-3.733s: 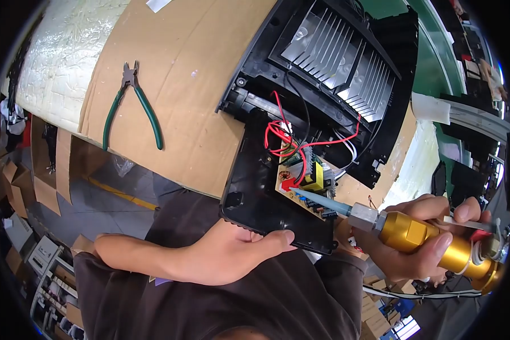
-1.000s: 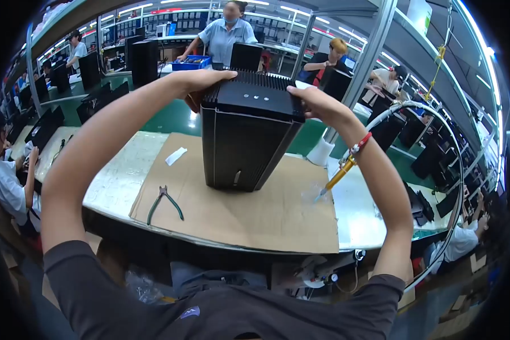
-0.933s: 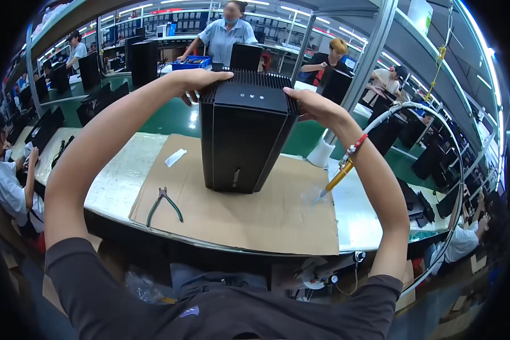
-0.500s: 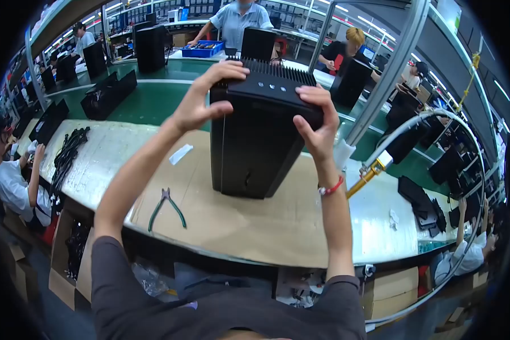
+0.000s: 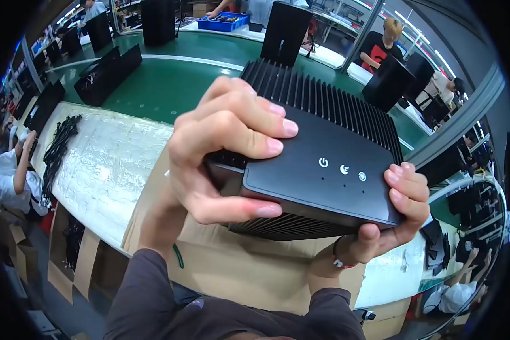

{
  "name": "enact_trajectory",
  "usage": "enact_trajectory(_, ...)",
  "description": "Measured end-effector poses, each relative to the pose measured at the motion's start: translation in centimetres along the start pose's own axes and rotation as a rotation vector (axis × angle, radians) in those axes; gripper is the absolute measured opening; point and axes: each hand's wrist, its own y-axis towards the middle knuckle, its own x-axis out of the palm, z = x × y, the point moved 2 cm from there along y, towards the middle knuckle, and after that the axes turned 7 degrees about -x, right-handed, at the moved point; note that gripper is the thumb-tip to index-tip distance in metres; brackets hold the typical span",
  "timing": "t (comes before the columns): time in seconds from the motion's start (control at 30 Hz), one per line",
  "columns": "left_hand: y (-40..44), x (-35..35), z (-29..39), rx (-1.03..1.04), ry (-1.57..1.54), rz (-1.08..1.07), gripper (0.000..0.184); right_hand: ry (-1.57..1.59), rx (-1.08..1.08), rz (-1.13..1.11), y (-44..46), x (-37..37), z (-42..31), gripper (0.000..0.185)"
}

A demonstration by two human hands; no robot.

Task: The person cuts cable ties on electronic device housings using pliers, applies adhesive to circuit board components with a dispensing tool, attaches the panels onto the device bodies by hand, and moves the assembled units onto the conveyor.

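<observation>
A black finned device fills the middle of the view, its smooth top panel with three white symbols turned toward me. My left hand grips the panel's left end, fingers over the top and thumb along the front edge. At the right end my right hand is closed round the corner, fingertips on top and thumb below. Cardboard lies beneath the device. Only a green handle of the pliers shows, beside my left forearm.
Black cables lie on the wrapped bench at left. Beyond it, a green conveyor carries black housings. A blue tray stands at the back. Dark parts and a curved hose are at right. Several people are around.
The device's top has come much closer and its panel has tilted toward me. Both hands have closed more tightly on its ends. Earlier, I held a golden tool over a circuit board.
</observation>
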Motion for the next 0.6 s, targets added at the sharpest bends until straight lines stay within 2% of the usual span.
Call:
enact_trajectory(0.03,-0.1,0.2,0.2,-0.006,-0.003,0.025,0.052,-0.005,0.008,-0.011,0.0,-0.3,-0.2,0.054)
enact_trajectory(0.07,0.3,0.2,0.2,0.020,-0.041,0.062,0.040,0.015,-0.008,-0.017,0.2,-0.3,0.0,0.057)
enact_trajectory(0.13,0.3,-0.2,-0.8,-0.078,-0.271,0.011,0.057,0.106,0.066,-0.154,0.5,-1.4,0.4,0.067)
enact_trajectory(0.2,1.5,-1.2,-2.5,-0.143,-0.199,-0.116,0.079,0.234,0.106,-0.215,0.9,-2.2,2.4,0.079)
enact_trajectory(0.23,1.7,-0.8,-3.9,-0.178,-0.141,-0.101,0.082,0.390,0.092,-0.191,0.6,-2.2,4.2,0.084)
enact_trajectory(0.27,1.9,-0.3,-5.3,-0.214,-0.084,-0.089,0.084,0.322,0.156,-0.115,0.8,-0.9,4.8,0.088)
enact_trajectory(0.3,2.1,0.1,-6.5,-0.167,-0.130,-0.089,0.084,0.260,0.224,-0.040,0.9,0.5,5.4,0.091)
enact_trajectory(0.33,1.6,0.5,-7.6,-0.137,-0.185,-0.086,0.084,0.378,0.263,-0.046,0.4,0.7,6.6,0.091)
enact_trajectory(0.4,1.2,1.4,-7.4,-0.216,-0.303,-0.013,0.076,0.522,0.318,-0.113,0.0,0.6,8.2,0.092)
enact_trajectory(0.43,1.5,1.4,-6.7,-0.247,-0.199,-0.003,0.082,0.609,0.375,-0.034,-0.3,0.7,8.5,0.088)
enact_trajectory(0.47,1.2,1.2,-8.2,-0.157,-0.444,-0.017,0.074,0.589,0.381,-0.015,-0.4,0.5,8.4,0.088)
enact_trajectory(0.53,1.5,1.3,-7.7,-0.069,-0.469,-0.057,0.069,0.557,0.188,-0.105,-0.2,0.0,7.5,0.080)
enact_trajectory(0.6,1.1,1.1,-7.0,-0.099,-0.463,-0.041,0.068,0.509,0.199,-0.141,-0.2,-0.1,7.5,0.071)
